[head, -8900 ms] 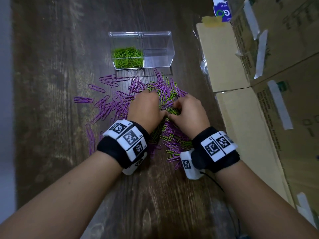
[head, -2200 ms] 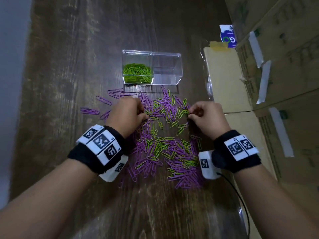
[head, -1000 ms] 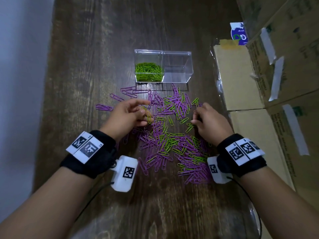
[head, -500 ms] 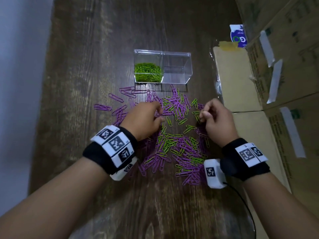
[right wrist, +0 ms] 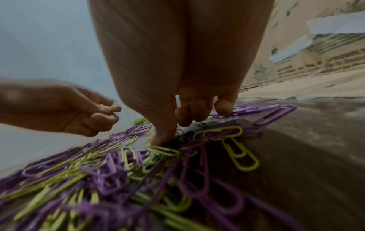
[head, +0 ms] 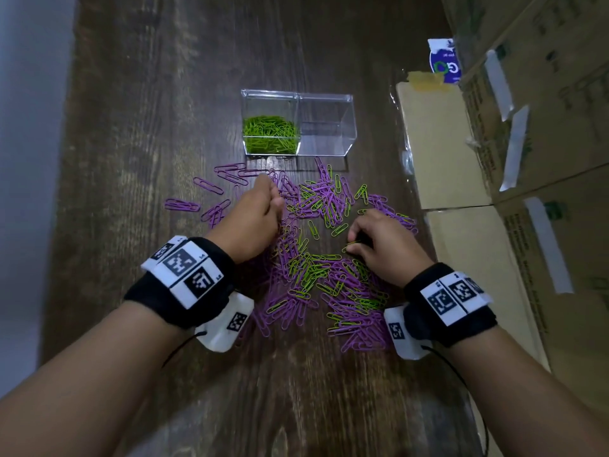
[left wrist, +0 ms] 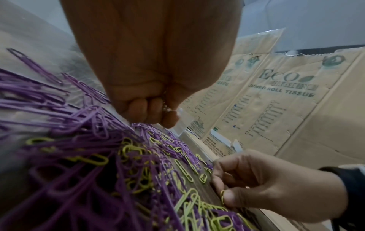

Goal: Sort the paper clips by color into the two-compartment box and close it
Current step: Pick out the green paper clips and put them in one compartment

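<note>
A clear two-compartment box [head: 350, 103] stands open at the far side of the table; its left half holds green paper clips [head: 269, 133], its right half shows none. A mixed pile of purple and green clips [head: 316, 258] spreads in front of it. My left hand [head: 272, 196] hovers over the pile's far left part, fingers curled into a fist [left wrist: 156, 112] round a few clips that barely show. My right hand [head: 354, 240] is down on the pile's right side, where thumb and forefinger [left wrist: 221, 190] pinch a green clip [left wrist: 222, 197].
Taped cardboard boxes [head: 543, 143] line the table's right edge, with a flat carton [head: 438, 150] lying beside the clear box. A pale wall [head: 26, 159] runs along the left edge. Loose purple clips [head: 181, 204] lie scattered left of the pile.
My left hand has moved a little left and away from me. My right hand has come down onto the pile, nearer me, and pinches a green clip.
</note>
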{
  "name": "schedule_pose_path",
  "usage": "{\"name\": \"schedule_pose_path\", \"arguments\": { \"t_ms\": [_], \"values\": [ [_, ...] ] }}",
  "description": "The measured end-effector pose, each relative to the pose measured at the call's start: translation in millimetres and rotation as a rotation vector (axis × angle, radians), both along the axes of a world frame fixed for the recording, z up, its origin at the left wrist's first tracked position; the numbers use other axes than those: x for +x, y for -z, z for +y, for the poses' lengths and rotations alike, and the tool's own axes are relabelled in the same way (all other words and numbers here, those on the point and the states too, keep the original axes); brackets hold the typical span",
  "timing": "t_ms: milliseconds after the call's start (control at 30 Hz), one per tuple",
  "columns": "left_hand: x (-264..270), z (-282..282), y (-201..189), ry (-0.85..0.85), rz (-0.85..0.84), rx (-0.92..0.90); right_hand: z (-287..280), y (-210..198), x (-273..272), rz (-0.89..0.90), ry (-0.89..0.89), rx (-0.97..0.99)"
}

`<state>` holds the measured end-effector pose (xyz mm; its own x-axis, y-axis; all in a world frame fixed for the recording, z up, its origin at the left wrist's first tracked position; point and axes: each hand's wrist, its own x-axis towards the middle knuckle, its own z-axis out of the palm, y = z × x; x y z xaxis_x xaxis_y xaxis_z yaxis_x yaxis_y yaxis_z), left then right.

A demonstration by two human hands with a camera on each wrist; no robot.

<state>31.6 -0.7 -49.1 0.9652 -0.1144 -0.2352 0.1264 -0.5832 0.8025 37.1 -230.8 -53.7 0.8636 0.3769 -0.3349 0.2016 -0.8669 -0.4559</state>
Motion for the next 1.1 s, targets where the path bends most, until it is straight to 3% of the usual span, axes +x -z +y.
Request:
{"name": "schedule_pose_path", "arguments": {
  "t_ms": [100, 167, 233, 300, 400, 500, 567, 667, 767, 900, 1000, 1100],
  "values": [
    [3.8, -5.7, -5.4, 0.062, 0.029, -0.077, 4.6, -1.3, -2.9, -0.032, -0.094, -0.095],
    [6.6, -10.5, -6.2, 0.168, 0.021, 0.020, 4.4, 0.3, -4.8, -0.065, -0.163, -0.174],
    [8.2, -14.0, -6.1, 0.307, -0.037, 0.190, 2.4, 2.2, -4.8, -0.077, -0.160, -0.119],
    [10.3, -16.3, -5.0, 0.418, -0.133, 0.340, -2.7, 3.5, -2.1, -0.081, -0.066, 0.111],
    [16.9, -18.3, -0.1, 0.538, -0.199, 0.463, -9.9, 1.6, 7.0, -0.110, 0.214, 0.441],
    [23.2, -21.7, 0.8, 0.575, -0.154, 0.536, -8.6, -4.9, 15.6, 0.131, 0.586, 0.897],
    [26.5, -23.7, -1.0, 0.591, -0.141, 0.584, -7.6, -10.7, 21.8, 0.288, 0.730, 1.170],
    [26.8, -23.2, -0.3, 0.625, -0.137, 0.628, -5.6, -17.3, 30.5, 0.401, 0.819, 1.282],
    [23.3, -22.8, 2.6, 0.630, -0.122, 0.541, -4.3, -22.1, 38.9, 0.510, 0.898, 1.314],
    [24.2, -13.6, -1.5, 0.305, 0.020, 0.072, -5.7, -21.1, 52.7, 0.505, 0.932, 1.181],
    [29.4, 2.0, -2.8, 0.102, 0.018, -0.195, -2.7, -18.0, 63.1, 0.294, 0.933, 0.855],
    [34.5, 12.1, -3.1, -0.051, 0.108, -0.458, -3.8, -12.2, 70.6, 0.054, 0.746, 0.368]
  ]
}}
